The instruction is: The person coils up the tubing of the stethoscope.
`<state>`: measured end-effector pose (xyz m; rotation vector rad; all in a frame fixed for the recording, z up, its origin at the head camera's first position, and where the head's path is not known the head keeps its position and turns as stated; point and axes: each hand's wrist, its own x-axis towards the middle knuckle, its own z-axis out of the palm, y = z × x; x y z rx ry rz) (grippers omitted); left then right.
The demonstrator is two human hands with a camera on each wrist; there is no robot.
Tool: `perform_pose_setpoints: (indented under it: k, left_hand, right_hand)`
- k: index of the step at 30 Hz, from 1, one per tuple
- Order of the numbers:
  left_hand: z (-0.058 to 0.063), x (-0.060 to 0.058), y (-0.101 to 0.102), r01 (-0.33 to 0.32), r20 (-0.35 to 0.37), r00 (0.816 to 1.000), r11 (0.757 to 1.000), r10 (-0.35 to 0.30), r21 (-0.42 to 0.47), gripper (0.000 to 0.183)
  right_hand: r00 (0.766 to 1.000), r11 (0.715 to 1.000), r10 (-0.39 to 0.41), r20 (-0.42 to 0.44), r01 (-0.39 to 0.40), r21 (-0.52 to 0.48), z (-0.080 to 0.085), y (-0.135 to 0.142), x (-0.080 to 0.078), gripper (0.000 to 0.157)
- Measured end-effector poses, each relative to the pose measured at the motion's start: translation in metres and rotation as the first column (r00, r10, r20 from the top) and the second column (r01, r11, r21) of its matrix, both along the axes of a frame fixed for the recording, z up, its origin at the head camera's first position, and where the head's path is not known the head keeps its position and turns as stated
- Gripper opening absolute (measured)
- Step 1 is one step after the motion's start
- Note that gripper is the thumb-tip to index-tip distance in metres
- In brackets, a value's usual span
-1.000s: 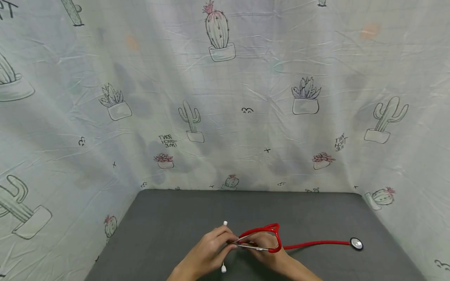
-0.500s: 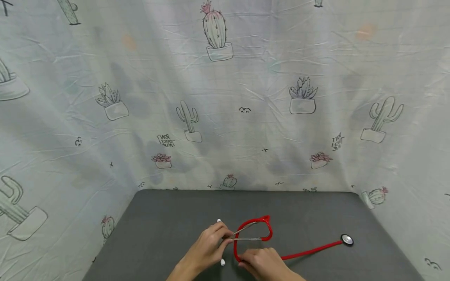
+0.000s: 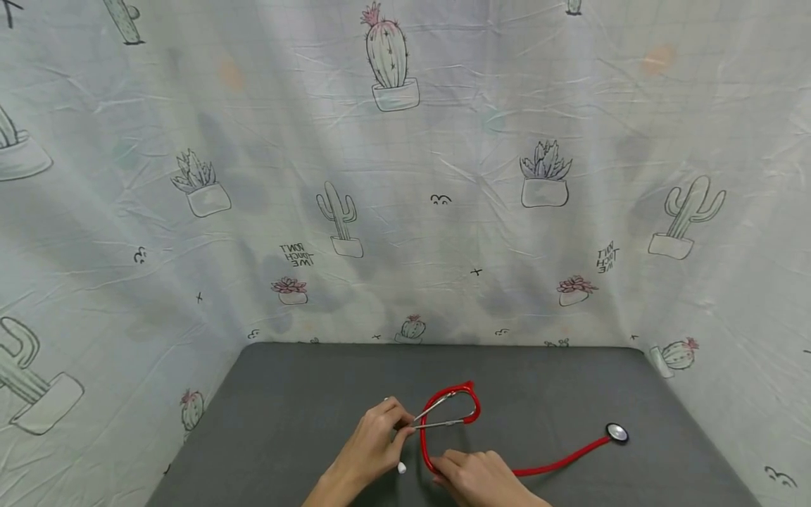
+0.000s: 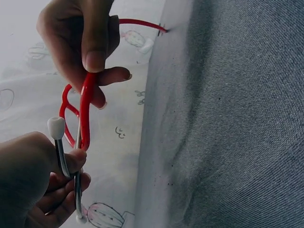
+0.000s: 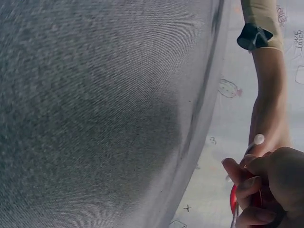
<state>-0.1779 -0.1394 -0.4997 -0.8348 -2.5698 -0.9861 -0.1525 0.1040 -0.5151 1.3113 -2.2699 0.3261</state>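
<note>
A red stethoscope (image 3: 423, 443) is held by both hands over the grey table. The left hand (image 3: 375, 438) pinches its two metal ear tubes (image 3: 437, 424) where they come together. A white ear tip (image 4: 56, 127) sticks out beside that hand's thumb in the left wrist view. Lower and to the right, the right hand (image 3: 480, 477) grips the red tubing, which loops up behind the ear tubes. From under the right hand the tubing runs right to the round chest piece (image 3: 617, 433). The right wrist view shows the right hand's curled fingers (image 5: 247, 186), partly hiding the tubing.
A grey cloth-covered table (image 3: 317, 380) lies below the hands. Pale curtain sheets (image 3: 405, 155) printed with cacti stand around its back and sides. A dark wrist camera (image 5: 254, 37) is strapped to the left forearm.
The right hand has moved down from behind the red loop and draws the tubing toward the front. The ear tubes have shifted slightly left, and the chest piece has slid left too.
</note>
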Motion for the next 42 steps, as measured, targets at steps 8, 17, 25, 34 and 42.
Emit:
perform_pose_setpoints:
  k: [8,17,25,34,42]
  left_hand:
    - [-0.004,-0.004,0.000,-0.072,0.018,0.997,0.997,0.071,0.015,0.011]
    - [-0.008,-0.007,-0.006,-0.083,0.018,0.996,0.996,0.083,0.012,0.010]
    - [-0.013,-0.015,-0.015,-0.153,0.017,0.988,0.988,0.153,0.000,0.014]
    - [-0.014,-0.021,-0.021,-0.234,-0.080,0.970,0.970,0.229,-0.061,0.014]
    - [-0.005,-0.025,-0.026,-0.267,-0.069,0.963,0.960,0.261,-0.089,0.013]
  right_hand:
    - [0.999,0.999,-0.008,0.042,0.007,0.033,0.007,0.001,0.002,0.018]
    - [0.998,1.000,-0.025,0.057,0.025,-0.003,0.008,0.005,0.006,0.021]
    - [0.999,1.000,-0.028,0.016,0.028,-0.013,0.013,0.012,0.012,0.019]
    - [0.994,1.000,-0.006,-0.113,0.008,0.014,0.029,0.021,0.013,0.026]
    - [0.981,0.997,0.012,-0.194,0.004,0.081,0.057,0.027,0.014,0.035]
